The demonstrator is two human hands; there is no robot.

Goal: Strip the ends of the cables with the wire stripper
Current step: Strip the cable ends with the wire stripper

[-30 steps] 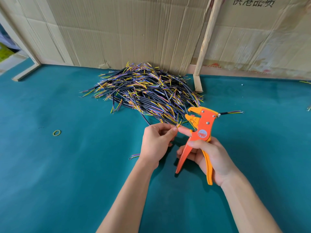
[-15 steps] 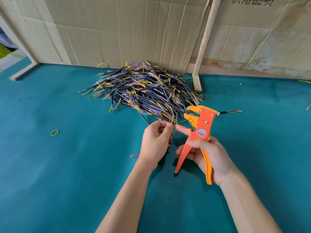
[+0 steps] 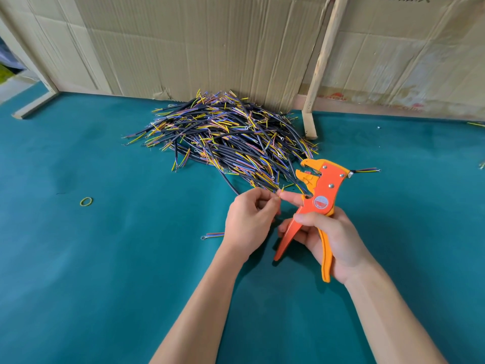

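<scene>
Preparing a wire end for the open orange wire stripper (image 3: 316,198).
Right hand (image 3: 330,240) grips the handles loosely, extended forefinger steadying the thin yellow wire end (image 3: 279,193) pinched by the left hand (image 3: 249,219); the cable pile (image 3: 225,137) lies within reach.

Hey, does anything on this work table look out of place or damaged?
Mostly strays: a yellow rubber band lies alone left of the cable pile, and one loose cable sits beside the left hand. The cardboard backdrop is torn at its bottom edge.

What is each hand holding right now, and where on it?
Right hand grips the orange wire stripper by its handles. Left hand pinches a thin wire end at its fingertips.
</scene>
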